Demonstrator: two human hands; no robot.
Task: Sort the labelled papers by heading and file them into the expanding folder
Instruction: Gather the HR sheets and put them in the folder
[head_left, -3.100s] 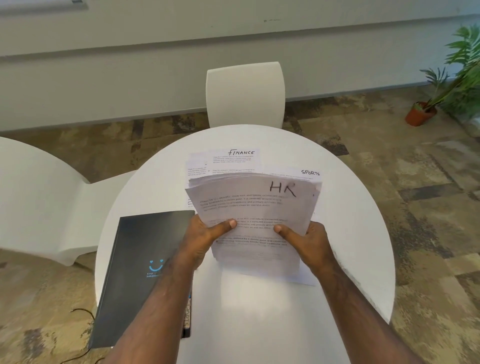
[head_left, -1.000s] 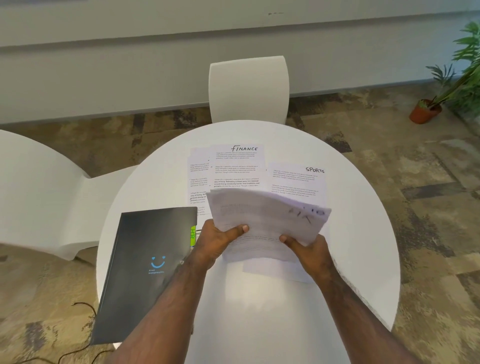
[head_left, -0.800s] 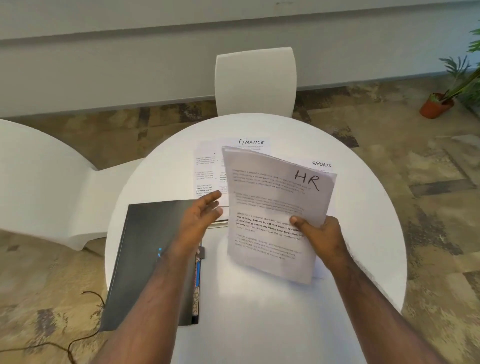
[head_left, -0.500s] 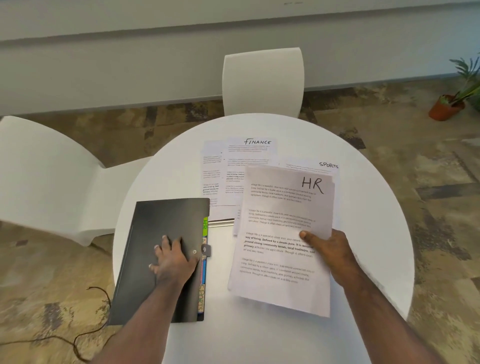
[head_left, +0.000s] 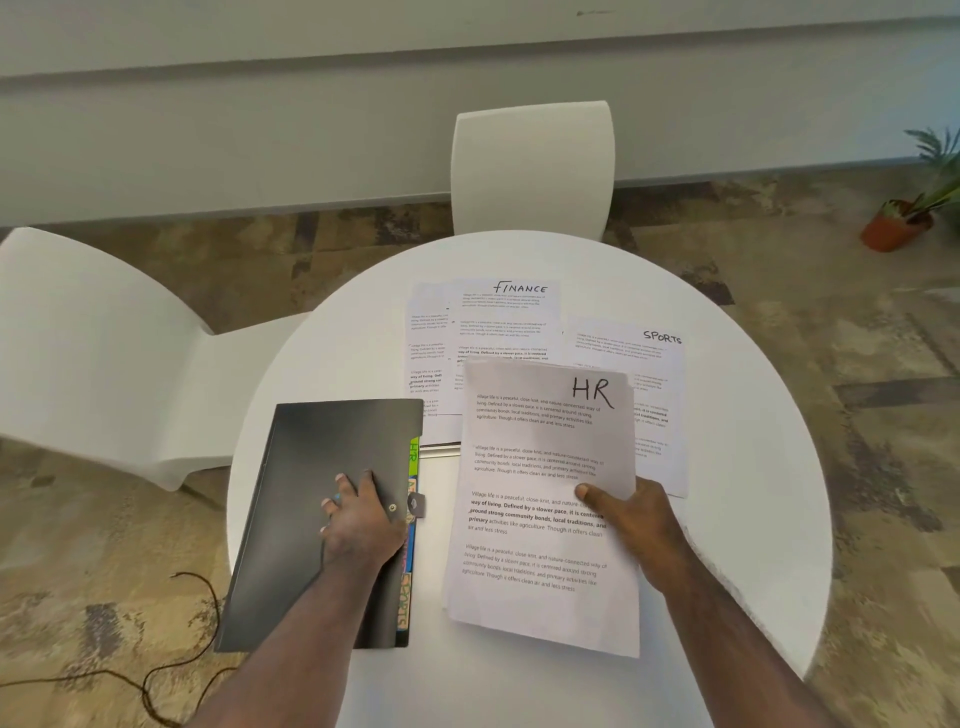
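My right hand (head_left: 636, 514) pinches the HR stack (head_left: 545, 499) at its right edge, thumb on top and the other fingers hidden beneath, while my left hand (head_left: 358, 522) lies flat, fingers spread, on the closed black expanding folder (head_left: 322, 499), gripping nothing. The risk I see is the stack fanning apart: it is held at one side only, so the loose sheets could slide out of line or catch on a divider when I feed them in. The folder's snap clasp (head_left: 415, 504) also looks shut, and lifting the flap one-handed could drag the folder toward the table (head_left: 753, 467) edge. The HR stack lies just right of the folder, long axis running away from me, heading at the far end, overlapping the FINANCE pile (head_left: 498, 322) and SPORTS pile (head_left: 654, 374) beyond.
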